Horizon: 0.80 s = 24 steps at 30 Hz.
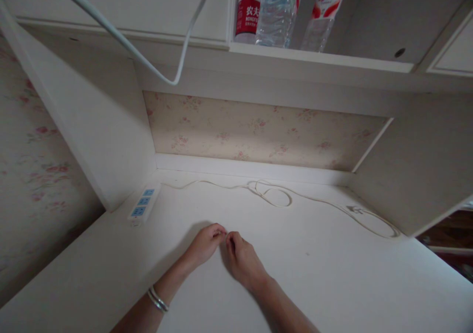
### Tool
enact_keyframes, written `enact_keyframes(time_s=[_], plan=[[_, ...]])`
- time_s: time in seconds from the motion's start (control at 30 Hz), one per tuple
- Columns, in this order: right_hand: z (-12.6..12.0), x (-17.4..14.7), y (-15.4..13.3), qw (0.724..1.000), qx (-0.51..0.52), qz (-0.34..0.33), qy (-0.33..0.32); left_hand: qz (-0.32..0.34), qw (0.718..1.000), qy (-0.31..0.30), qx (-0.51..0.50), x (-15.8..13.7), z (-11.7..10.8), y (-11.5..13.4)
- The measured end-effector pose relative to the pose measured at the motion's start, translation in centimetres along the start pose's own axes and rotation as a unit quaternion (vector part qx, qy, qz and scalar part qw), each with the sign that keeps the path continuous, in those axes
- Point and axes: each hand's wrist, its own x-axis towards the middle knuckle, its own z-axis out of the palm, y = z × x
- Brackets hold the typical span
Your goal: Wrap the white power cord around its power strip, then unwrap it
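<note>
Head view: right of the power strip (145, 205), left hand (205, 243) and right hand (245, 261) nearly meet, pinched closed, on what I cannot tell.

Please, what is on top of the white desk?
A power strip and a cord with a plug. The left hand and right hand cover part of the desk, so what is beneath them cannot be seen.

Power strip (144, 204) left of left hand (204, 243)
</note>
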Motion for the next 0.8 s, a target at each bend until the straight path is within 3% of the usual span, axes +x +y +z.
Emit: enact_keyframes(time_s=[0.6, 0.8], plan=[[1.0, 0.0, 0.2, 0.996, -0.091, 0.0, 0.009, 0.036, 0.999, 0.006, 0.035, -0.1, 0.6, -1.4], [0.9, 0.0, 0.0, 0.998, -0.068, -0.007, 0.011, 0.028, 0.999, 0.005, 0.032, -0.2, 0.6, -0.8]])
